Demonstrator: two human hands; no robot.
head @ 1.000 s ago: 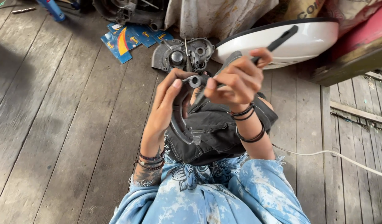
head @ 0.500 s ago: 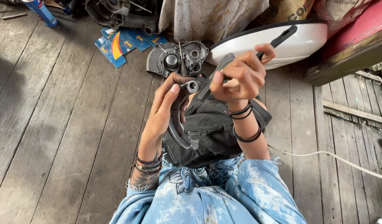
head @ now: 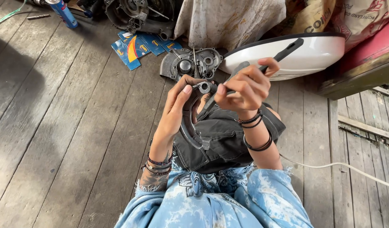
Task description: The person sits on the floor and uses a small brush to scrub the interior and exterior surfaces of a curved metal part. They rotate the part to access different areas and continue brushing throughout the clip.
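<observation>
Metal, curved like a half ring (head: pixel 189 122), sits in my left hand (head: pixel 177 107), just above my lap. My fingers wrap tight around its top end. My right hand (head: pixel 243 88) grips a long dark tool (head: pixel 283 48), its tip touching that end. Beyond, a grey engine cover (head: pixel 190 63) lies on the wooden floor (head: pixel 67 126).

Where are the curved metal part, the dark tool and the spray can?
curved metal part (head: pixel 188 126), head view, on its arc below the left hand.
dark tool (head: pixel 287 47), head view, on the handle above the right hand.
spray can (head: pixel 64 15), head view, on its blue body.
</observation>
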